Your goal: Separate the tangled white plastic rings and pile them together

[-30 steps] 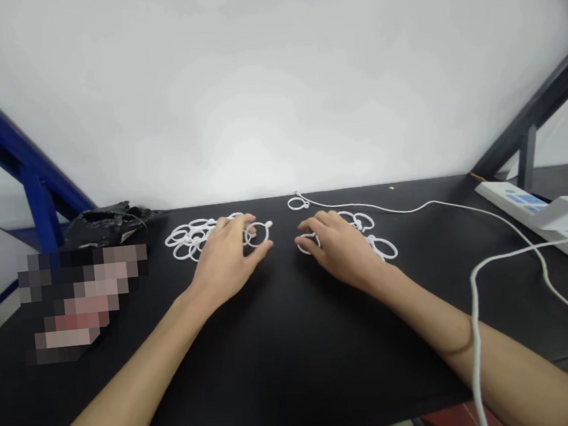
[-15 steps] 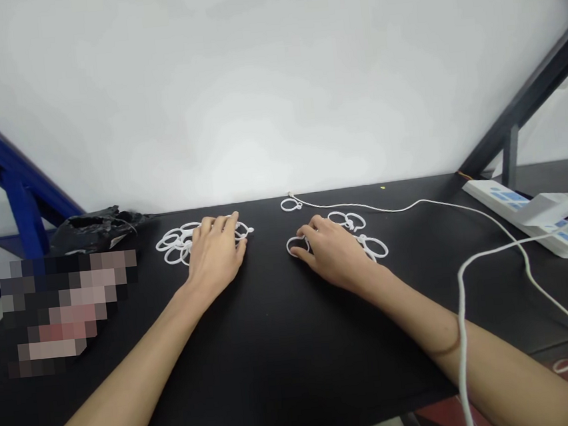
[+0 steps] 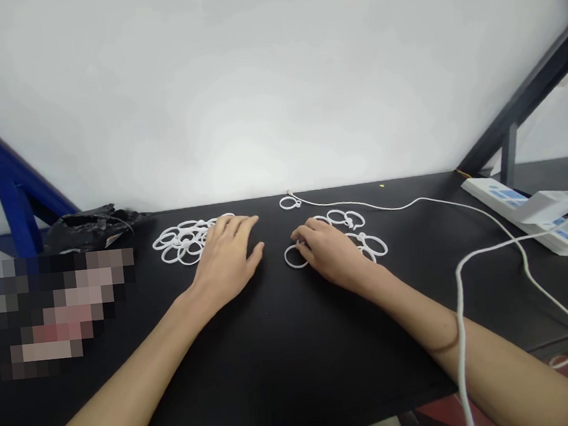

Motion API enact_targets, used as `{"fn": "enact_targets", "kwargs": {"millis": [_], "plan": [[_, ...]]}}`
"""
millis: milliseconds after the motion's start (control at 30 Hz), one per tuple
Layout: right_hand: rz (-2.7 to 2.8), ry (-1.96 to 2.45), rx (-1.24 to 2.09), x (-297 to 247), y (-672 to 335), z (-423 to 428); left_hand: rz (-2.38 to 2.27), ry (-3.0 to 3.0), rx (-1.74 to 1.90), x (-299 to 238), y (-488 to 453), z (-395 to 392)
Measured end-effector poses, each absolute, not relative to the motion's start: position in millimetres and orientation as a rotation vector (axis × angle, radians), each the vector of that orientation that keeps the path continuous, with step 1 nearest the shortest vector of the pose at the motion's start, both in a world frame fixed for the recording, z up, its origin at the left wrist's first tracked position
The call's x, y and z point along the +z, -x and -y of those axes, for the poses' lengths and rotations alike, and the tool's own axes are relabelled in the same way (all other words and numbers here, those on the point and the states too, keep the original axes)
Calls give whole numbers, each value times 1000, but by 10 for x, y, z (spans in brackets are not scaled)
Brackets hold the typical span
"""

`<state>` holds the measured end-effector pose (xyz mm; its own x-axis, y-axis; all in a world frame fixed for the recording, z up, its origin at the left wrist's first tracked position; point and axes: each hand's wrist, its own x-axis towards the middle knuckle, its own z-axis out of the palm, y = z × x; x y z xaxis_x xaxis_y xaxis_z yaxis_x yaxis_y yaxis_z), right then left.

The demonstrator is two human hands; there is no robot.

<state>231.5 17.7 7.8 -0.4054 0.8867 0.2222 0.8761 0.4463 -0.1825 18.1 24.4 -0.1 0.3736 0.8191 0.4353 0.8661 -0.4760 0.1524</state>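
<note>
My left hand (image 3: 226, 253) is open, palm down, with its fingers stretched out and the thumb apart. It lies over the right side of a cluster of thin white rings (image 3: 187, 250) with small eyelets, hiding some of them. Between thumb and forefinger, my right hand (image 3: 330, 245) pinches a white ring (image 3: 289, 266), which sticks out to the left just over the black table. Beyond and beside that hand lie several more white rings (image 3: 375, 247), partly covered by it. One single ring (image 3: 290, 203) lies apart near the wall.
A white cable (image 3: 374, 207) runs over the black table (image 3: 268, 362) to the right, and another cable (image 3: 462, 330) passes in front of my right forearm. A white power strip (image 3: 524, 206) with plugs lies at right. Crumpled black plastic (image 3: 84, 229) and a pixelated patch are at left.
My left hand has shifted right, its thumb now spread, uncovering more of the left cluster. The ring at my right fingertips has moved slightly towards me and is now pinched.
</note>
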Motion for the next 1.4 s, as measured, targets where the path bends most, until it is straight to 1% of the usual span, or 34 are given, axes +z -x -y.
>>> {"fn": "enact_targets", "kwargs": {"millis": [167, 367, 633, 967, 1133, 1300, 1400], "plan": [[2253, 1317, 189, 90, -2259, -148, 1385, 2787, -668, 15, -331, -44], [2068, 1138, 328, 110, -2165, -74, 1507, 2680, -634, 42, -476, 72], [2124, 949, 406, 115, -2201, -117, 1641, 2837, -940, -16, -385, 28], [2031, 934, 478, 170, -2198, -96, 1657, 2927, -1018, 124, -402, 75], [2029, 992, 497, 156, -2198, -97, 1621, 2935, -961, 103, -401, 63], [2040, 1087, 440, 123, -2220, -138, 1637, 2775, -920, 92, -320, 23], [2053, 1226, 327, 106, -2262, -196, 1625, 2583, -833, 73, -231, -49]]}}
